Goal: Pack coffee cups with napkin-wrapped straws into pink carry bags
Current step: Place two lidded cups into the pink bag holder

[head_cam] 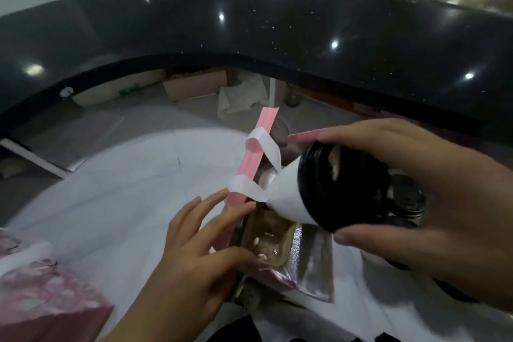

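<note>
Head view: the cup [288, 197], tilted with its base just entering the pink bag [251, 164], was not yet seated. My right grip [416, 189] clamped its lid end; my left grip [194, 244], fingers spread, held the mouth wide. I saw no straw, and more lidded cups [405, 198] waited.

- The left hand [191, 247] sat near the bottom centre, palm down, its forearm running off the near edge.
- Its fingers were spread and nearly straight. The tips touched the left rim of the pink bag [251, 164], and the thumb reached right along the near rim.
- The right hand [444, 203] extended in from the right edge, looking large in the view.
- Its fingers curled over the far side of the cup [287, 194] at the lid. The thumb clasped the near side, holding the cup tilted.
</note>
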`<state>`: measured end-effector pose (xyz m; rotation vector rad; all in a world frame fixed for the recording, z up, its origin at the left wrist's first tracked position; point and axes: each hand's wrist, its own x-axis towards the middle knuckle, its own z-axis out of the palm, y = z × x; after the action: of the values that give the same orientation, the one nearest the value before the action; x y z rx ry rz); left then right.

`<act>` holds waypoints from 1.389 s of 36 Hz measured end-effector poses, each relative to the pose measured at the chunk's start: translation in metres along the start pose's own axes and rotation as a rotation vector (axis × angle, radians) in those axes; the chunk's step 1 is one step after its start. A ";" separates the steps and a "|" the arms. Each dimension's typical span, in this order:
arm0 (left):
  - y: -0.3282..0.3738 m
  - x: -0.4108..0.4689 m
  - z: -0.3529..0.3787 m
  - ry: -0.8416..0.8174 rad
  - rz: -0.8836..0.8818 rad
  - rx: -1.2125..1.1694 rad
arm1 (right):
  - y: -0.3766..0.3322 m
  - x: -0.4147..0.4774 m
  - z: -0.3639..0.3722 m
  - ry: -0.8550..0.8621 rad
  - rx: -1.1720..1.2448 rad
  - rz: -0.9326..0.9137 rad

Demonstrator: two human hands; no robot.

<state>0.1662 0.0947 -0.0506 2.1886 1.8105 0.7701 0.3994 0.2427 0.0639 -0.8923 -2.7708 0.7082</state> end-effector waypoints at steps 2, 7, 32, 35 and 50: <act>0.000 -0.005 -0.001 -0.003 -0.024 -0.019 | -0.011 0.007 0.007 -0.035 -0.093 -0.017; 0.005 -0.017 -0.002 0.063 -0.178 -0.172 | -0.027 0.037 0.025 -0.268 -0.193 -0.078; -0.007 -0.032 -0.001 -0.116 -0.445 -0.411 | -0.009 0.081 0.119 -0.512 -0.399 -0.181; -0.008 -0.032 -0.002 -0.133 -0.456 -0.422 | -0.007 0.088 0.124 -0.531 -0.394 -0.172; -0.012 -0.034 0.003 -0.133 -0.405 -0.416 | 0.005 0.093 0.148 -0.586 -0.510 -0.215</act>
<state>0.1529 0.0651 -0.0676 1.5159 1.7533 0.7966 0.2857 0.2420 -0.0692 -0.4788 -3.5969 0.2443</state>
